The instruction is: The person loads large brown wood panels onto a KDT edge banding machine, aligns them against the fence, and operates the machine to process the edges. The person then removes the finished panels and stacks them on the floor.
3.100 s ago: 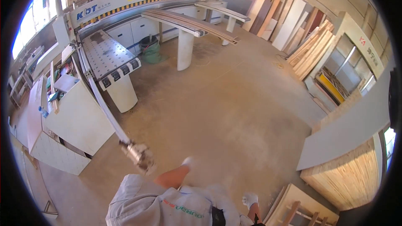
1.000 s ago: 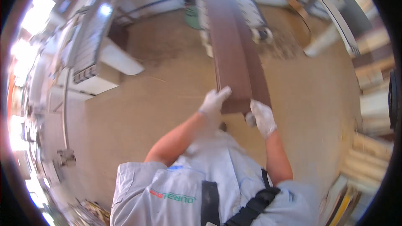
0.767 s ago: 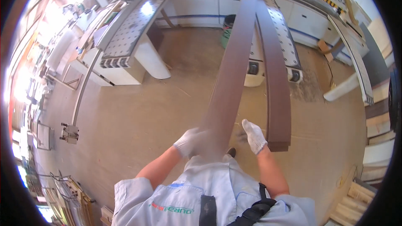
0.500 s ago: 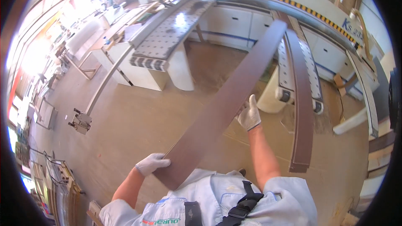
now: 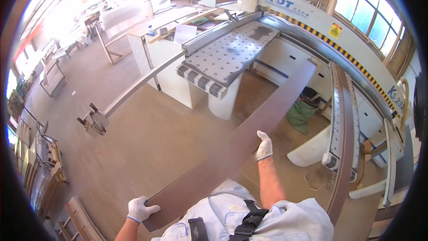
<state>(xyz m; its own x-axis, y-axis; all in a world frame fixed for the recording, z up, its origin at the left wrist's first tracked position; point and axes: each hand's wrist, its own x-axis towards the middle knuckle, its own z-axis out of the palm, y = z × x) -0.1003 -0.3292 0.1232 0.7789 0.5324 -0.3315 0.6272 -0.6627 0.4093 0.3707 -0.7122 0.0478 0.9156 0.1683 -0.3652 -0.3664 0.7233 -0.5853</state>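
A long brown board slants across the view in both my hands, from low at the left up to its far end at the upper right. My left hand, in a white knit glove, grips the near end with the thumb on top. Farther along, my gloved right hand holds the right edge, its thumb up and its other fingers hidden beneath. The far end reaches in front of the panel machine's white base. To the right, another brown board lies lengthwise on a narrow support table.
Ahead at the left is a perforated machine table with a rail jutting toward me, ending in a metal block. A green bag sits beneath the board's far part. Stacked panels stand at the left.
The held board has swung left, away from the other brown board, with both hands moving along. My view has turned so the machine sits farther right.
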